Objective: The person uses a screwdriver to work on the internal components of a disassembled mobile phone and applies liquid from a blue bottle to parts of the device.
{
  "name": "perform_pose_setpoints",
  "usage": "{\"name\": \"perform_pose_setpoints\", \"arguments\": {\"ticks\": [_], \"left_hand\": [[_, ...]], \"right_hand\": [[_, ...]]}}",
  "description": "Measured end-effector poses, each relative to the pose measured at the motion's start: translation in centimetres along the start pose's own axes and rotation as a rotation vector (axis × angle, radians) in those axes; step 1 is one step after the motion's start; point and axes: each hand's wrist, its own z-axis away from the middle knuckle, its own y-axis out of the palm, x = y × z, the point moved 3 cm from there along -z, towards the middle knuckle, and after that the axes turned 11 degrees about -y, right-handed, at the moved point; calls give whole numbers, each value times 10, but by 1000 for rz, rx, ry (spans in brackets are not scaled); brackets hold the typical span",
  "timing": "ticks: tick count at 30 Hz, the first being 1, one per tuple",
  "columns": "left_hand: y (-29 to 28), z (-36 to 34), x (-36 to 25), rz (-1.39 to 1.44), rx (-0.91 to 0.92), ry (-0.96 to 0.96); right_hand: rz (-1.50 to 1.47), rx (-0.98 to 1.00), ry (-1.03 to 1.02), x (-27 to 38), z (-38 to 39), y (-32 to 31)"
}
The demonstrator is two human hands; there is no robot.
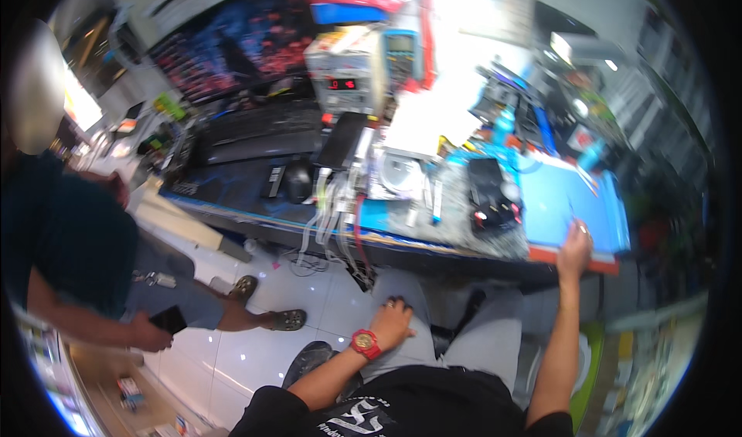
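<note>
My left hand [393, 325] lies on my grey-trousered thigh, fingers spread and nothing in them; a red watch [365, 343] is on that wrist. Over at the right end of the bench, my right hand [573, 251] is closed at the near edge of a blue mat [553, 205]. A thin, dark, pointed tool [571, 207] sticks out from its fingers toward the mat; blur hides its exact kind. Left of the mat, a dark device [487, 193] with shiny round parts rests on a grey fluffy cloth [456, 224].
A bright-lit power supply [344, 85], a blue multimeter [400, 51] and a monitor [232, 43] stand at the back. White cables [332, 197] hang over the front edge beside a black mouse [297, 180]. At left a person [69, 244] holds a dark phone [168, 319].
</note>
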Motion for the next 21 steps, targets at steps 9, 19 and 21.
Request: {"name": "perform_pose_setpoints", "arguments": {"ticks": [9,19,21], "left_hand": [[-74,16,-47,435,-594,217],[-174,-76,-114,341,-950,294],[-176,-86,-118,308,-966,290]], "right_hand": [[-914,74,316,133,67,-57],[-1141,238,502,187,93,-29],[-1169,251,540,187,93,-25]]}}
